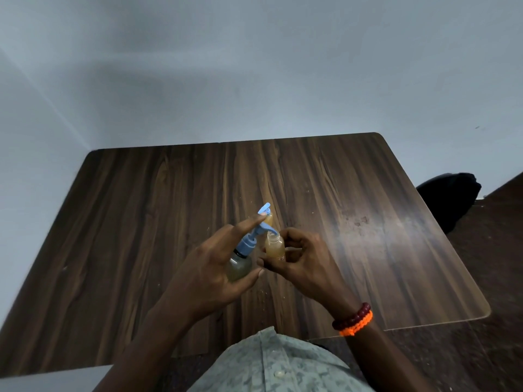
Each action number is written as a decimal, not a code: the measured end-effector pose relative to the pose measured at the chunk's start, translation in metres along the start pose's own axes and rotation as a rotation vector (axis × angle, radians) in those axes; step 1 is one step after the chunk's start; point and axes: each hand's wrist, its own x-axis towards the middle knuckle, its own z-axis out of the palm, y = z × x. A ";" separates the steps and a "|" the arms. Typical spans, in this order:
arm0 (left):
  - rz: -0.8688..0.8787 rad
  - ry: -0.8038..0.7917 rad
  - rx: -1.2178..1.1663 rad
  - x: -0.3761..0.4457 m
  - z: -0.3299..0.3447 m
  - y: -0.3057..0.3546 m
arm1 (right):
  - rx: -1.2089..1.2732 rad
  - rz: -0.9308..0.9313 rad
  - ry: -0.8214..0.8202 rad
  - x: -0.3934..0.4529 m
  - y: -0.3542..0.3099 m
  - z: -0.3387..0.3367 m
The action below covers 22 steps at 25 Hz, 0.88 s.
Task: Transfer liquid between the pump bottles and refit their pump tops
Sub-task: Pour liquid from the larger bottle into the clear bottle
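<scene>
My left hand [209, 267] grips a round clear bottle [239, 265] of pale yellowish liquid. A blue pump top [254, 236] is fitted on this bottle, and my index finger lies along the pump head. The pump's nozzle points down at the open neck of a small amber bottle [274, 247], which my right hand [305, 258] holds upright just to the right. Behind them, a third small amber bottle [268, 219] with a blue top [264, 208] is partly hidden by my finger. All are held above the dark wooden table [141, 236].
The table's right edge [452, 250] runs diagonally, and a dark bag or chair [450, 196] sits beyond it on the floor. A grey wall rises behind the table. Red and orange bracelets [353, 319] circle my right wrist.
</scene>
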 end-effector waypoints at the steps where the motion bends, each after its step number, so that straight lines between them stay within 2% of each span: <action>1: -0.007 -0.001 -0.049 0.001 0.001 0.000 | 0.006 0.005 0.004 0.000 0.000 0.000; 10: -0.069 0.103 -0.220 0.000 0.012 -0.012 | 0.011 0.026 0.038 0.001 0.001 -0.005; 16: -0.289 0.195 -0.286 0.023 0.022 -0.060 | -0.012 0.050 0.031 -0.002 0.008 -0.020; 22: -0.442 0.309 -0.204 0.057 0.044 -0.124 | -0.031 0.122 0.051 -0.007 0.011 -0.031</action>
